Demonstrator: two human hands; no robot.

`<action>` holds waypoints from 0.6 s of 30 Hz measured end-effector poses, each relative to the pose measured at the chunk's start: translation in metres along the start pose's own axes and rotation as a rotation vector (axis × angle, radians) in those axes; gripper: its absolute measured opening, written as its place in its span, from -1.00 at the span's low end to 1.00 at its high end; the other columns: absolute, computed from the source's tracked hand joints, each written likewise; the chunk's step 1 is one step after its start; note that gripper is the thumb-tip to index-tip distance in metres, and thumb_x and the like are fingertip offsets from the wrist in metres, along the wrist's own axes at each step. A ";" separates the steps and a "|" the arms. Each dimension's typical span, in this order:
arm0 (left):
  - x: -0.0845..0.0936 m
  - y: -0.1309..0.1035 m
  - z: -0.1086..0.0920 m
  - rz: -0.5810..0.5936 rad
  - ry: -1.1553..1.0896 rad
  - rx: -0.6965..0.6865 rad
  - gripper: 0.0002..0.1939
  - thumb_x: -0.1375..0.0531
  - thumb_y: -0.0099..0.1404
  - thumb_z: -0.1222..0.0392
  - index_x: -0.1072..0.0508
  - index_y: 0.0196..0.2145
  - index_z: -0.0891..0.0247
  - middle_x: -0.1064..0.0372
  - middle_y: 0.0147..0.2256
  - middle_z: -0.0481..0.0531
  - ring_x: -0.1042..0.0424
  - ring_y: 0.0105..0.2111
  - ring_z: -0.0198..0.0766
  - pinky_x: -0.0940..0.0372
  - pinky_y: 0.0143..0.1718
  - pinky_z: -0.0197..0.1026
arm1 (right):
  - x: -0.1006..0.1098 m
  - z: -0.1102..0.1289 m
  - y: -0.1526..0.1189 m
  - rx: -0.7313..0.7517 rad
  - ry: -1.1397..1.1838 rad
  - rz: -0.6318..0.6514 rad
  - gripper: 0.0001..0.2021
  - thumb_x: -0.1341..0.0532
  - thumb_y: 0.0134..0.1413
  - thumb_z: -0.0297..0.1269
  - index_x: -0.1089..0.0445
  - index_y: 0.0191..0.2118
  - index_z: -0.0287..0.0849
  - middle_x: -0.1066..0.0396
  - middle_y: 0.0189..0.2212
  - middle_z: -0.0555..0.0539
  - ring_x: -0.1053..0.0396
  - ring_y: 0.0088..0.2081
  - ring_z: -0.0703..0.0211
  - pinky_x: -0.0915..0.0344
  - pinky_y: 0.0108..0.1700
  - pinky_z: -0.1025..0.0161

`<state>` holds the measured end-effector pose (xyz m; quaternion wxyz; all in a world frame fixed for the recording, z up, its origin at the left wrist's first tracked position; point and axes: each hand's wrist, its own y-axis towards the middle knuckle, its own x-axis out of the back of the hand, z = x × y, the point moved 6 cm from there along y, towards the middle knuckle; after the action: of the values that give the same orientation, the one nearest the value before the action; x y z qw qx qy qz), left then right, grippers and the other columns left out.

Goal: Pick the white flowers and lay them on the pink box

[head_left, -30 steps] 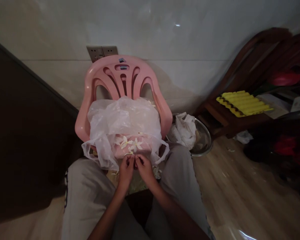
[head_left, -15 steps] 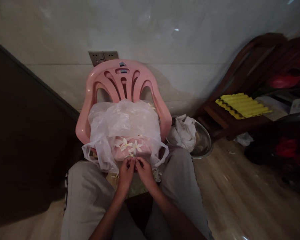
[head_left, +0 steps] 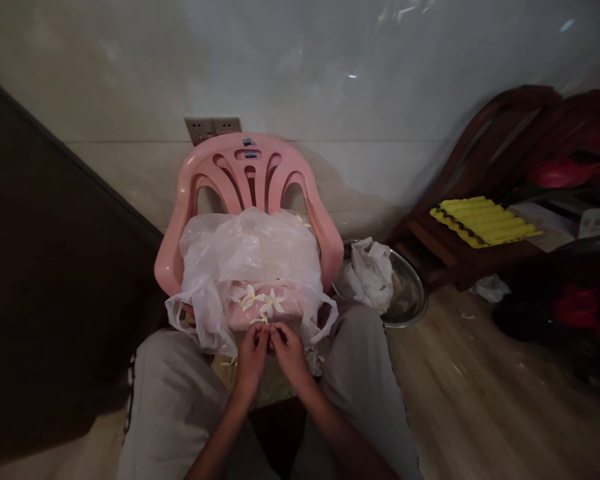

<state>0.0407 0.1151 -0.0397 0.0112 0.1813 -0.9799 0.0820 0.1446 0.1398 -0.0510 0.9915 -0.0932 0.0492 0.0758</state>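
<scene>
My left hand (head_left: 253,348) and my right hand (head_left: 287,345) meet between my knees, fingers pinched and fingertips almost touching. At the left fingertips a small white flower (head_left: 263,321) pokes out, its lower part hidden by the fingers. Whatever the right fingers grip is too small to make out. Just beyond the hands, white star-shaped flowers (head_left: 271,304) lie on a pink surface (head_left: 291,308) in the mouth of a translucent white plastic bag (head_left: 250,243). The bag rests on a pink plastic chair (head_left: 179,200), its handles hanging at both sides.
A metal basin (head_left: 414,308) holding a crumpled white bag (head_left: 371,273) stands on the floor to the right. Beyond it, a wooden chair (head_left: 420,227) carries a yellow ridged item (head_left: 485,221). A dark panel (head_left: 45,267) rises at left. The wall has sockets (head_left: 213,127).
The whole view has tilted slightly, so the scene sits a little lower. Both hands stay pinched together at the same place, with only slight finger movement.
</scene>
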 end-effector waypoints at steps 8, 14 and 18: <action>0.000 0.000 0.002 -0.011 0.016 -0.003 -0.63 -0.18 0.18 -0.18 -0.43 -0.36 0.22 -0.38 -0.53 -0.07 -0.37 -0.54 -0.24 -0.28 -0.51 -0.24 | 0.000 0.000 -0.001 -0.016 0.011 -0.011 -0.68 -0.16 0.11 0.00 -0.44 -0.32 -0.17 -0.31 -0.58 0.04 -0.23 -0.56 0.26 -0.19 -0.51 0.33; 0.001 0.000 0.007 -0.005 0.022 0.022 -0.61 -0.18 0.16 -0.20 -0.41 -0.37 0.22 -0.41 -0.51 -0.05 -0.41 -0.52 -0.21 -0.30 -0.47 -0.21 | 0.002 -0.006 0.001 -0.004 -0.066 -0.046 -0.69 -0.17 0.10 -0.01 -0.46 -0.33 -0.17 -0.48 -0.45 -0.07 -0.39 -0.42 0.13 -0.30 -0.40 0.27; 0.002 0.000 0.009 -0.011 0.030 0.014 -0.60 -0.19 0.14 -0.22 -0.43 -0.38 0.22 -0.45 -0.49 -0.01 -0.45 -0.48 -0.15 -0.33 -0.43 -0.17 | 0.005 -0.009 0.002 0.022 -0.104 -0.077 -0.72 -0.18 0.09 -0.04 -0.48 -0.35 -0.15 -0.52 -0.41 -0.09 -0.45 -0.34 0.07 -0.36 -0.29 0.22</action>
<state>0.0391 0.1129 -0.0484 0.0248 0.1853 -0.9781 0.0914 0.1481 0.1411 -0.0608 0.9959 -0.0798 -0.0050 0.0419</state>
